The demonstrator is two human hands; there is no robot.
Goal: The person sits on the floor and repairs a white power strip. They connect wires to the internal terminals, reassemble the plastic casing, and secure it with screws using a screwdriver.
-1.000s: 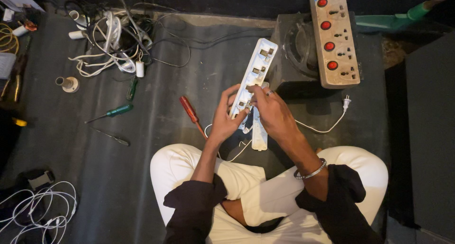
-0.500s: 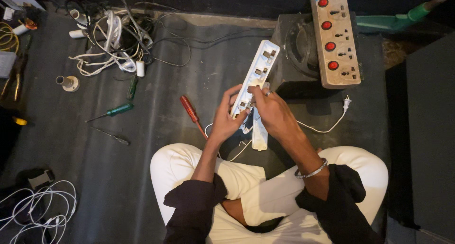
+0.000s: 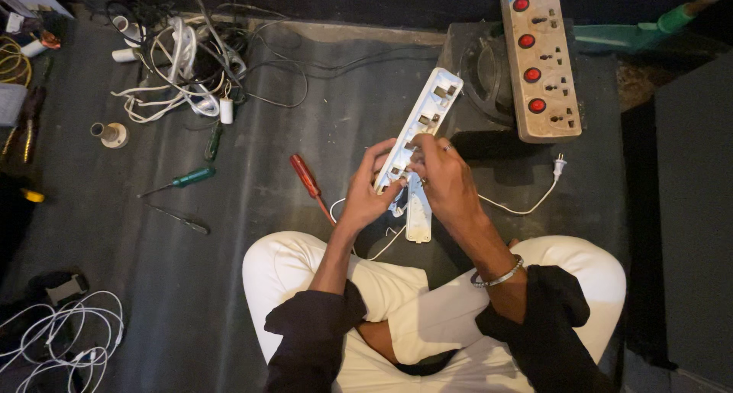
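I sit cross-legged on a dark floor. Both hands hold an opened white power strip [image 3: 429, 112] tilted up to the right, its inner contacts showing. My left hand [image 3: 372, 188] grips its lower left edge. My right hand [image 3: 443, 181] covers the lower end, fingers pressing into the inside. The strip's white cover piece [image 3: 418, 219] lies on the floor just under my hands. A thin white cord [image 3: 527, 207] runs from there to a plug [image 3: 559, 166] on the right.
A red-handled screwdriver [image 3: 307, 178] lies left of my hands, a green-handled one [image 3: 183, 181] farther left. A tangle of white and black wires [image 3: 183, 65] sits at top left. A beige multi-socket board with red switches [image 3: 537, 57] rests on a dark box. White cable [image 3: 61, 339] lies bottom left.
The power strip and both hands stay in nearly the same place; my right fingers have shifted slightly on the strip's lower end.
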